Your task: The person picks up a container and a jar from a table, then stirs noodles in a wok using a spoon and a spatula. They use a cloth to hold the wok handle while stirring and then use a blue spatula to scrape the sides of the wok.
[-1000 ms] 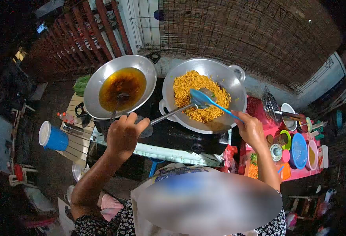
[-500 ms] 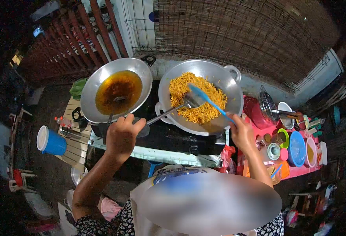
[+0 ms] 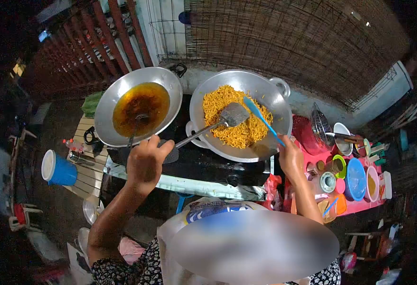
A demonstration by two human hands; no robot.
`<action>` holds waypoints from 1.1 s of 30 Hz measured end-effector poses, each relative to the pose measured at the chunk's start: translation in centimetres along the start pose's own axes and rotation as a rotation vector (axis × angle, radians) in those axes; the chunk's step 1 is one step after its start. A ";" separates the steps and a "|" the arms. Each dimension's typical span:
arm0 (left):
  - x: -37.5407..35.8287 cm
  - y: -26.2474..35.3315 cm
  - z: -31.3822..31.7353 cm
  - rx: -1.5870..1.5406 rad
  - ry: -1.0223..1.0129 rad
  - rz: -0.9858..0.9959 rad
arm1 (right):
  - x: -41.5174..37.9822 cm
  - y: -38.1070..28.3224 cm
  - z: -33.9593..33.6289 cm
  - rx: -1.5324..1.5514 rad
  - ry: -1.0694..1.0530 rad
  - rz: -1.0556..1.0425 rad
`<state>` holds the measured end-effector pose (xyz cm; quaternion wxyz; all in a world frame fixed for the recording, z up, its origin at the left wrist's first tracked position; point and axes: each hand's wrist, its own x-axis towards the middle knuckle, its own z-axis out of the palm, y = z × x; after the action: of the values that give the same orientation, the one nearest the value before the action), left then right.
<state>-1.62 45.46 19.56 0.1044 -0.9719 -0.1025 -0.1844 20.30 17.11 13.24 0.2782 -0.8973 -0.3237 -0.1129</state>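
The left hand (image 3: 144,164) was clenched round the handle of the metal spatula (image 3: 232,114), whose blade lay on the noodles (image 3: 232,118) in the right-hand wok (image 3: 203,137). The right hand (image 3: 290,159) gripped the blue spatula (image 3: 260,116), its tip over the same heap. The noodles looked soft, loose and slippery, best lifted from beneath between both blades; the handles were stiff and offered a firm hold at their ends.

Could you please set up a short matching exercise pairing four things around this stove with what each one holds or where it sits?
Things:
1. left wok
2. right wok
3. metal spatula
4. blue spatula

Descriptions:
A. held in the right hand
B. holds yellow noodles
C. holds brown oil
D. held in the left hand

Pairs: 1-C, 2-B, 3-D, 4-A
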 end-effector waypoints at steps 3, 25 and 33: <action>-0.3 0.0 0.1 -0.031 -0.013 -0.035 | -0.5 -1.4 -1.9 0.150 -0.165 0.149; -0.5 0.5 -1.1 -0.061 -0.115 -0.069 | -0.6 -0.3 0.3 0.023 0.073 -0.163; -0.9 0.3 -0.9 -0.126 -0.117 -0.150 | 0.4 3.4 1.0 0.080 0.069 0.077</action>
<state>-2.71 44.83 20.02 0.0231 -0.9752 -0.1690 -0.1410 22.82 15.70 11.08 0.3289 -0.8928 -0.2835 -0.1203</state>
